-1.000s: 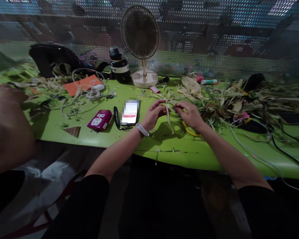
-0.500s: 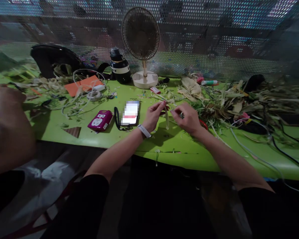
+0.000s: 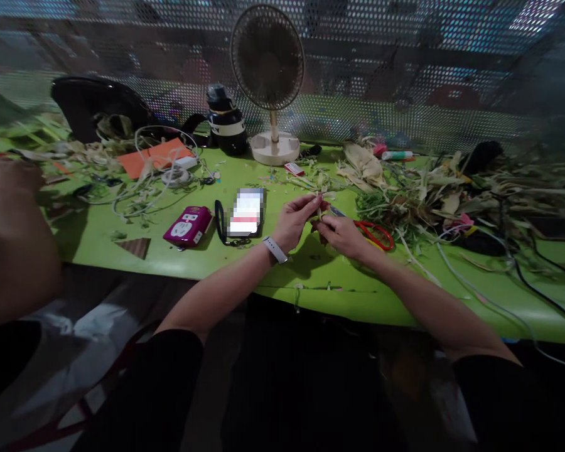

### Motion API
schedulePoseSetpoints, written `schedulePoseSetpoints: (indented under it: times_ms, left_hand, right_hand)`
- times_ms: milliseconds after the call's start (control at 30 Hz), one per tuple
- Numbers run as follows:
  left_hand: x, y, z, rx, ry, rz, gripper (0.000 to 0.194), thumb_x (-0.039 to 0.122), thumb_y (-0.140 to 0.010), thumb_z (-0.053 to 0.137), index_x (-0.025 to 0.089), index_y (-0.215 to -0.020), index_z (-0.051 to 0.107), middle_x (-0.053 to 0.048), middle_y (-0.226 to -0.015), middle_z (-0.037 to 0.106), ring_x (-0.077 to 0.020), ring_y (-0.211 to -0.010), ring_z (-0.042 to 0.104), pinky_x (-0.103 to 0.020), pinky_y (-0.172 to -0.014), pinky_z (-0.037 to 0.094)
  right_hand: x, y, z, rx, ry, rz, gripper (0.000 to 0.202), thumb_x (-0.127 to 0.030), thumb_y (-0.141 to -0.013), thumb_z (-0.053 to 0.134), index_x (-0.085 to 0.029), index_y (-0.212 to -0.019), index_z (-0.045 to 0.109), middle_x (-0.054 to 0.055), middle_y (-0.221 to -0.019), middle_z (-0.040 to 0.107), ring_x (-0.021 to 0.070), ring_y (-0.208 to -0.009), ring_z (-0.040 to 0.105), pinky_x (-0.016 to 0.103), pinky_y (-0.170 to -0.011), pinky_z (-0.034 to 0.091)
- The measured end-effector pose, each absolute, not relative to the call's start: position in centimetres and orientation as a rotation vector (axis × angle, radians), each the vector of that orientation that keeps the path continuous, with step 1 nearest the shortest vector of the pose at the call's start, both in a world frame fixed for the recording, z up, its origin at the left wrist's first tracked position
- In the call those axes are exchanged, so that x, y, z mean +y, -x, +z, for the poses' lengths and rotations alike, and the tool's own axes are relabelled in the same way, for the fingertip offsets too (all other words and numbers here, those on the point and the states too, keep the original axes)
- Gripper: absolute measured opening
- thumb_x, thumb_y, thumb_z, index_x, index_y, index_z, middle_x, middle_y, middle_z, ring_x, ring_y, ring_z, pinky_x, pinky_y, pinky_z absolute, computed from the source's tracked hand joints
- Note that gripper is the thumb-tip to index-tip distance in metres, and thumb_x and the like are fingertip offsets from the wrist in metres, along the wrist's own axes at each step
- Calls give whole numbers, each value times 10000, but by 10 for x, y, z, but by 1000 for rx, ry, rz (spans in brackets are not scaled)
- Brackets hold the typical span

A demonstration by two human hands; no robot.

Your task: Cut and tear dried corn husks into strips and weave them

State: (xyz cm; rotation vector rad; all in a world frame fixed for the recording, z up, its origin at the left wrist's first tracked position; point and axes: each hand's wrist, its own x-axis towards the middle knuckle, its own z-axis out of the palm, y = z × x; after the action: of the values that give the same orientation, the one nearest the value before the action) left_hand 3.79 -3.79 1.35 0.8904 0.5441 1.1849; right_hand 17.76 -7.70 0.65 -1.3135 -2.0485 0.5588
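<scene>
A pale husk strip (image 3: 319, 214) is up above the desk (image 3: 202, 260), the left hand (image 3: 295, 223) pinching it. The right hand (image 3: 341, 235), apart a moment ago, has closed in and grasps it lower, so the work now has a two-handed grip. Scissors (image 3: 371, 225) lie just beside, red handle showing.

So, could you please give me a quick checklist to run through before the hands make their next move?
1. Pale strip held: ok, pinched in the left hand.
2. Right hand gripping the strip too: cannot tell; its fingers are curled close to it.
3. Scissors nearby: ok, red and yellow handles beside the right hand.
4. Scissor blades closed: cannot tell, partly hidden.
5. Phone out of the way: ok, apart from both hands.
6. Co-worker's hand well apart: ok, far left.
</scene>
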Motion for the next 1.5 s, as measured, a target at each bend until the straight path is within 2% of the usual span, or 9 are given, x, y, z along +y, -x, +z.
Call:
schedulePoseSetpoints:
  times_ms: [267, 500, 633, 833, 967, 1033, 1133, 1267, 1500]
  left_hand:
    - [-40, -41, 9, 602, -945, 1204, 136, 266, -682, 816, 177, -752, 741, -7, -742, 728, -101, -719, 675, -258, -795, 530]
    - [-39, -38, 12, 531, -906, 1148, 203, 275, -627, 855, 162, -737, 727, 3, -729, 718, -88, -707, 673, -222, -752, 535]
    - [-35, -31, 14, 512, -911, 1019, 250, 313, -663, 835, 163, -833, 730, -19, -773, 726, -104, -736, 679, -192, -641, 515]
    - [-34, -26, 17, 489, -1016, 914, 205, 310, -774, 745, 168, -918, 709, -13, -806, 703, -76, -659, 637, -162, -510, 449]
    - [-36, -27, 21, 482, -953, 857, 196, 264, -807, 686, 159, -972, 690, -25, -820, 702, -105, -682, 651, -198, -529, 486]
    - [-36, -27, 23, 471, -916, 839, 211, 244, -813, 648, 152, -1000, 687, -22, -802, 696, -99, -658, 635, -189, -497, 458]
    - [-35, -28, 24, 448, -861, 834, 221, 252, -826, 606, 145, -996, 698, -18, -754, 683, -80, -609, 592, -173, -491, 425]
    - [-33, -30, 18, 511, -853, 934, 193, 313, -805, 685, 147, -898, 719, -7, -690, 669, -54, -562, 548, -167, -512, 411]
    - [-31, -31, 11, 610, -952, 1076, 237, 345, -680, 816, 171, -804, 713, 6, -696, 686, -48, -573, 583, -171, -511, 376]
  right_hand:
    - [-80, -175, 9, -2204, 1279, 695, 267, -241, -897, 483, -196, -643, 549, 4, -582, 612, 132, -542, 526, 276, -576, 363]
    - [-81, -172, 9, -2282, 1339, 573, 277, -239, -896, 491, -175, -632, 542, 14, -596, 604, 112, -539, 477, 257, -564, 307]
    - [-90, -176, 28, -2264, 1303, 327, 368, -412, -849, 583, -176, -578, 504, -7, -547, 507, 97, -508, 371, 269, -538, 249]
    - [-95, -194, 59, -1730, 1243, 118, 308, -344, -868, 515, -183, -606, 529, -2, -564, 504, 115, -539, 445, 268, -553, 344]
    - [-85, -198, 59, -1662, 1406, 609, 114, -283, -797, 576, -173, -796, 601, 34, -776, 634, 124, -544, 550, 279, -529, 441]
    - [-81, -197, 56, -1596, 1429, 930, 112, -239, -776, 580, -182, -872, 571, 40, -857, 656, 118, -510, 573, 289, -505, 481]
    - [-79, -195, 53, -1498, 1362, 1175, 204, -149, -730, 593, -203, -902, 499, 13, -830, 648, 115, -516, 601, 266, -483, 498]
    - [-78, -193, 49, -1469, 1282, 1222, 240, -118, -704, 643, -203, -852, 473, -18, -773, 586, 91, -542, 584, 232, -482, 499]
    - [-76, -191, 42, -1463, 1205, 1056, 282, -248, -739, 715, -210, -882, 475, -23, -752, 522, 88, -566, 516, 219, -427, 478]
